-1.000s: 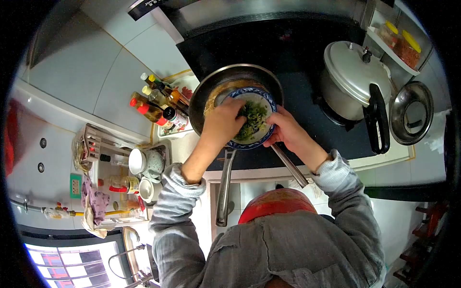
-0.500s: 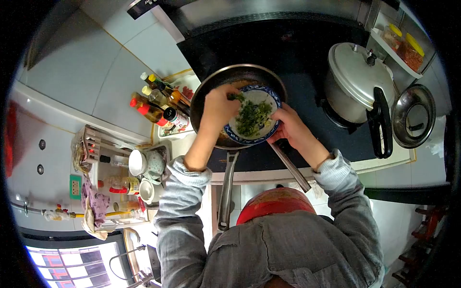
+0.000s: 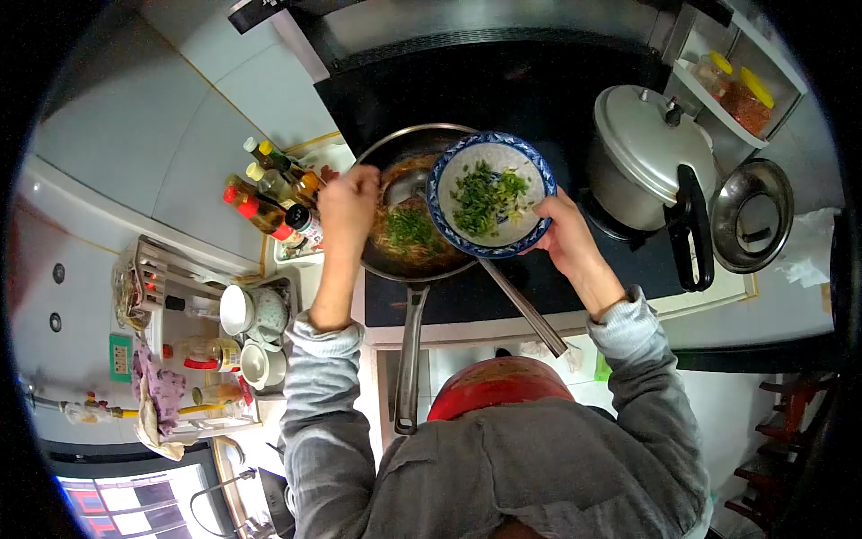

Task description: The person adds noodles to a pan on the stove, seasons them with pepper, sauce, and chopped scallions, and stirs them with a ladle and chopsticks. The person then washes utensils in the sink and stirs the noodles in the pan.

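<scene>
My right hand (image 3: 569,235) grips the edge of a blue-and-white bowl (image 3: 530,169), tilted over the right part of a frying pan (image 3: 388,160). Chopped green onions (image 3: 485,198) lie inside the bowl. More chopped greens (image 3: 409,229) rest on brown, saucy food in the pan. My left hand (image 3: 348,205) is above the pan's left rim, its fingers curled together and slightly blurred; whether anything is in them is hidden. A metal utensil handle (image 3: 525,310) sticks out under the bowl, and the pan's own handle (image 3: 410,359) points towards me.
A pressure cooker (image 3: 642,162) stands on the right of the black stove, beside a metal lid (image 3: 752,216). Several sauce bottles (image 3: 260,211) stand left of the pan. Cups (image 3: 262,366) and jars are further left. Spice jars (image 3: 747,101) sit on a shelf.
My left hand has moved left, out of the bowl. The bowl has shifted up and right in my right hand, exposing the greens in the pan.
</scene>
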Tool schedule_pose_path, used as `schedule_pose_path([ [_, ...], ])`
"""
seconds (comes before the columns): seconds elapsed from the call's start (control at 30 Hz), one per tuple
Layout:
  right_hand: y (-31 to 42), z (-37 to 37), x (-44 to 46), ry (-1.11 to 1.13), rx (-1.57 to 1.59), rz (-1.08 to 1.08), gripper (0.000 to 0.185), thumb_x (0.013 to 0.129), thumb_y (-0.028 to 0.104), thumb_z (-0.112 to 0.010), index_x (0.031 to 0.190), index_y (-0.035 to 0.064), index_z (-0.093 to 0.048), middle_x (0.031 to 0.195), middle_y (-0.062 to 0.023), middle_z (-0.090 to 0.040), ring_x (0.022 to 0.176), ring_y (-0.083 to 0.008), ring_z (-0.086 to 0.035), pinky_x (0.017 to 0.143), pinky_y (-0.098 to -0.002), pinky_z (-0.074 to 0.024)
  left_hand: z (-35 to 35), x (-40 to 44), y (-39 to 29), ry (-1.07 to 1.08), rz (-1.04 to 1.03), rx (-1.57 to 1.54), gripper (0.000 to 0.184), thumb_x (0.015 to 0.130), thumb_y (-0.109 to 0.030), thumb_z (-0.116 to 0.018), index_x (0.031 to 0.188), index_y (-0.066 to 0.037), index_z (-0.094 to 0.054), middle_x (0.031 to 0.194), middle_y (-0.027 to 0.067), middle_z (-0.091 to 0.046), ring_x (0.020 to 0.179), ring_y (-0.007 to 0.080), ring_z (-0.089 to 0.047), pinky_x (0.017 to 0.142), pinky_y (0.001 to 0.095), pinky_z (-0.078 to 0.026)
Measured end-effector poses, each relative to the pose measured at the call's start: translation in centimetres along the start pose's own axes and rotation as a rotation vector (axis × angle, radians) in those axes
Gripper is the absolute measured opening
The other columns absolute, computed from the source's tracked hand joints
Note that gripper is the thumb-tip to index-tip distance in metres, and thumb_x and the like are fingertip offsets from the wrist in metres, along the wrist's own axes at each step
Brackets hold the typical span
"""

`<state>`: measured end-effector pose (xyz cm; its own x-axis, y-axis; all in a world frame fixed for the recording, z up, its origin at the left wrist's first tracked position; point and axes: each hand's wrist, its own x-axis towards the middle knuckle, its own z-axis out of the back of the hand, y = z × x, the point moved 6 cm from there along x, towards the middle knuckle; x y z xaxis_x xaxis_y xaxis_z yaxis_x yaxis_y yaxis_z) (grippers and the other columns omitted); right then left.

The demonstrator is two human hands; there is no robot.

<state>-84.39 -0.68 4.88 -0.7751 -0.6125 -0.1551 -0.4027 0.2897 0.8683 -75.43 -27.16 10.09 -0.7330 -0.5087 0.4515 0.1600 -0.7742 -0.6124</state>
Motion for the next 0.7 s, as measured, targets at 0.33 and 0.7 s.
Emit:
schedule_pose_path([
  [0.33,-0.5,-3.6,-4.3,-0.122,-0.009,-0.010,0.048,0.071,0.007,-0.041,0.118,0.0002,-0.041,0.099,-0.0124,-0.057,0.078,-0.0206,-0.061,0.056,-0.0320,-0.0546,-0.8,-2.7,1.7,0.085,-0.034,0.171,0.010,0.074,-0.010,-0.058,0.079,-0.002,-0.061,0.097,0.0196,-0.057,0.089,0.0360,-0.056,0.070,0.0428,-0.046],
  [0.7,-3.1,-8.1,-10.5,-0.205,-0.131,0.048,0.052,0.070,0.002,-0.041,0.122,-0.0011,-0.040,0.106,-0.0115,-0.055,0.087,-0.0165,-0.058,0.067,-0.0268,-0.0521,1.1,-8.4,5.8,-0.016,0.220,-0.532,0.035,0.070,-0.011,-0.068,0.100,0.002,-0.057,0.092,0.0161,-0.062,0.090,0.0250,-0.061,0.075,0.0321,-0.047],
])
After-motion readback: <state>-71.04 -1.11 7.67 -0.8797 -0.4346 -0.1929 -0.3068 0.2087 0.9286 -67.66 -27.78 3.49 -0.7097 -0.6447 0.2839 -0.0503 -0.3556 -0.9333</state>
